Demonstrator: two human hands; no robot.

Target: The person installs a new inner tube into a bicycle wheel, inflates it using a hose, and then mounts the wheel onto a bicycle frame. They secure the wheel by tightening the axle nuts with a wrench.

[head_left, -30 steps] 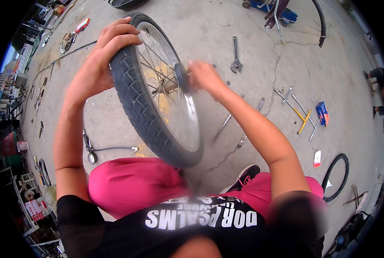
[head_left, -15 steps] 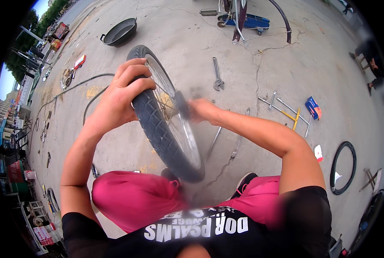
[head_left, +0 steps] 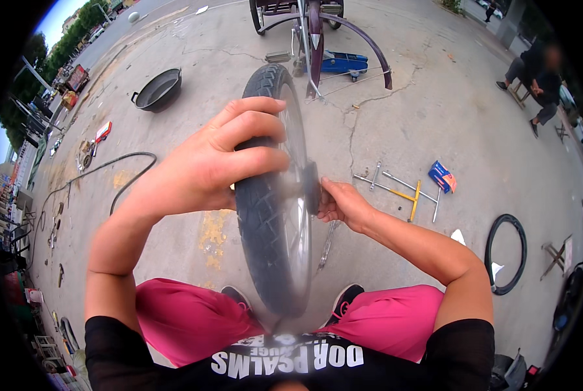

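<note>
A spoked wheel with a black treaded tyre [head_left: 262, 241] stands nearly edge-on between my knees, its lower part blurred. My left hand [head_left: 207, 153] is wrapped over the tyre's upper left side, fingers reaching across the tread toward the rim. On the wheel's right side sticks out a dark round hub drum [head_left: 312, 189]. Against the outer face of that drum, my right hand [head_left: 347, 205] is closed, fingertips pinched at the axle end. The axle itself is mostly hidden by the fingers.
Ahead is a purple tricycle frame [head_left: 314, 52] beside a blue floor jack [head_left: 340, 63]. T-handled wrenches [head_left: 414, 202] and a blue packet [head_left: 442, 176] lie to the right, with a loose tyre [head_left: 489, 254] beyond. A black basin [head_left: 159, 90] and a hose [head_left: 125, 156] are at left. A seated person [head_left: 536, 85] is far right.
The wheel has swung to the right in view and turned more edge-on, both hands moving with it. The adjustable wrench on the ground is now out of sight.
</note>
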